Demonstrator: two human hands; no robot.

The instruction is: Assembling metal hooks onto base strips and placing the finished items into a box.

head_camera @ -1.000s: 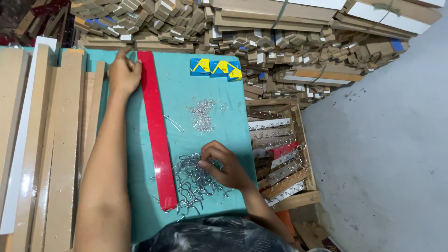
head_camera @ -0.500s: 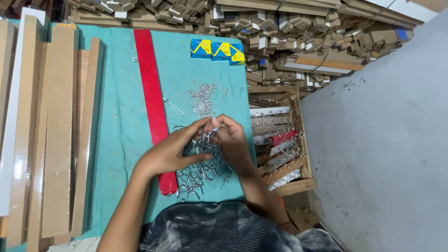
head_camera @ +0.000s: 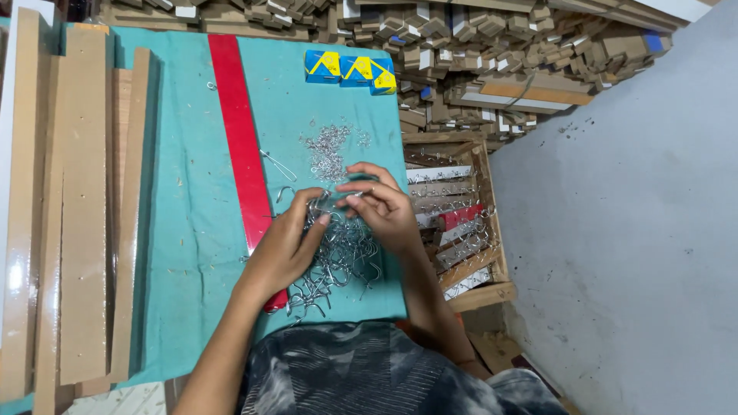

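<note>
Teal table cover [head_camera: 192,223], grey concrete floor right of it. Wire hook pile [head_camera: 338,253] on cover beside red strip [head_camera: 242,146]. Left hand [head_camera: 288,250], right hand [head_camera: 380,207] over pile, fingertips pinched together on hook; grip detail unclear. Wooden crate [head_camera: 461,223] partly hidden.

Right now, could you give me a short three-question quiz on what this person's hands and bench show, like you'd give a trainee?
1. True or false: both hands meet over the pile of metal hooks.
2. Which lies under the left hand's wrist? A) the red strip B) the wooden crate C) the blue and yellow boxes
3. What colour is the cloth covering the table?

Key: 1 true. 2 A. 3 teal; the right hand pinches a hook above it.
</note>
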